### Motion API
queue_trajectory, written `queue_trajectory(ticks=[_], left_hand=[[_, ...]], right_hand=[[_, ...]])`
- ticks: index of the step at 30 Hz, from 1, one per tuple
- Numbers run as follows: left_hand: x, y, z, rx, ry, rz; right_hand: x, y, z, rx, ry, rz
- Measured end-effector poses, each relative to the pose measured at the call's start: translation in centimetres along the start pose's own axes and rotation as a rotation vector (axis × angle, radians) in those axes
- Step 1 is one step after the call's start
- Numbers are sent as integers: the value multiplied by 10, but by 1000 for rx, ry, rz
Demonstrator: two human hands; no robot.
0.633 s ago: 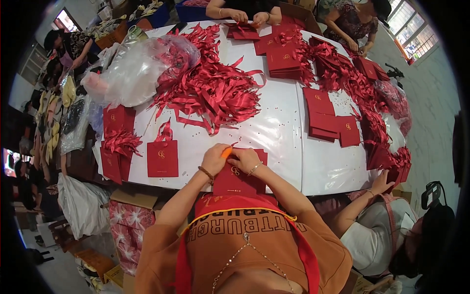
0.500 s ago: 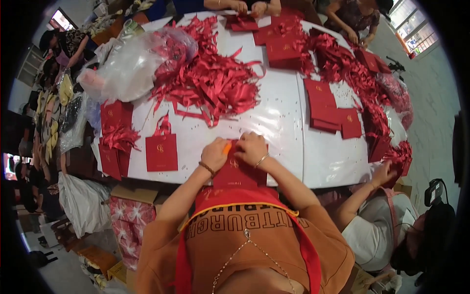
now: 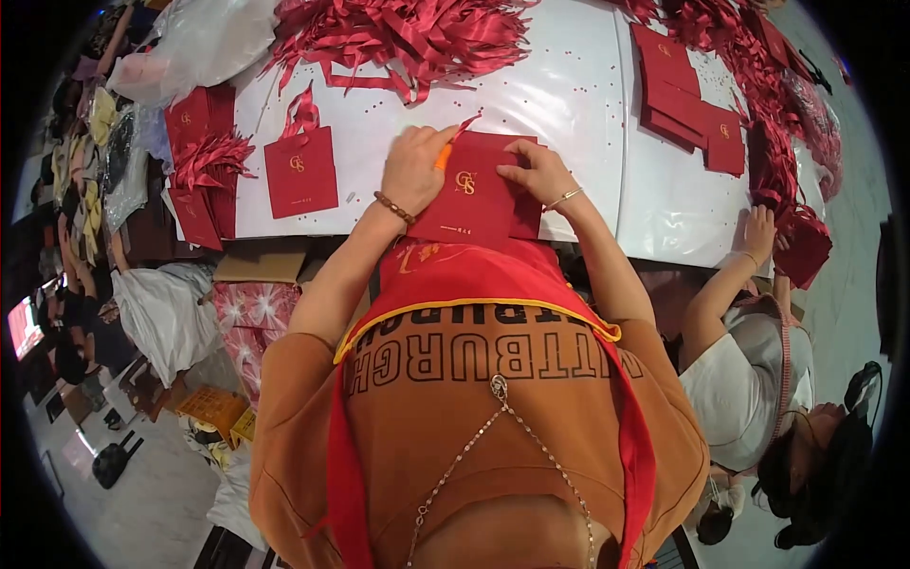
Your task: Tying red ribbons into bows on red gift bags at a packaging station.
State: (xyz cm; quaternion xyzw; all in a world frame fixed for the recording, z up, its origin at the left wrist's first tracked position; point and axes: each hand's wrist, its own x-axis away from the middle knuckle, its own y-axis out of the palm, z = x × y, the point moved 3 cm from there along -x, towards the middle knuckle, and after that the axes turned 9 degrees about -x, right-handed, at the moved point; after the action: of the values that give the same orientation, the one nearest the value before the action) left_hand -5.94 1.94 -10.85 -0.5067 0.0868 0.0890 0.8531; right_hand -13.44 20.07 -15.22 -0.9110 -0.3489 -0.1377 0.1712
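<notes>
Two flat, rectangular red paper bags (image 3: pixel 463 211) overlapped at near edge of white-topped table (image 3: pixel 583 166); upper bore one gold emblem. Left hand (image 3: pixel 414 169) curled round one orange tool (image 3: pixel 443 157); right hand (image 3: pixel 542 174) half open, thumb and forefinger parted, nothing visible between.

The bare left hand (image 3: pixel 413 171) hides most of a small orange object (image 3: pixel 443 157), its kind untellable. A flat rectangular red paper bag (image 3: pixel 463 204) largely covers a second red bag (image 3: pixel 527 218). The upper edge cuts off a heap of glossy red ribbons (image 3: pixel 408 38) and a crumpled clear plastic bag (image 3: pixel 213 43).
</notes>
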Motion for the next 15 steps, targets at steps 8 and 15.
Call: queue_trajectory(ticks=[8,15], left_hand=[[9,43,17,290,-137,-79],[5,39,13,486,-409,-237]], right_hand=[[2,3,-7,113,-35,30],[3,4,-4,81,-24,73]])
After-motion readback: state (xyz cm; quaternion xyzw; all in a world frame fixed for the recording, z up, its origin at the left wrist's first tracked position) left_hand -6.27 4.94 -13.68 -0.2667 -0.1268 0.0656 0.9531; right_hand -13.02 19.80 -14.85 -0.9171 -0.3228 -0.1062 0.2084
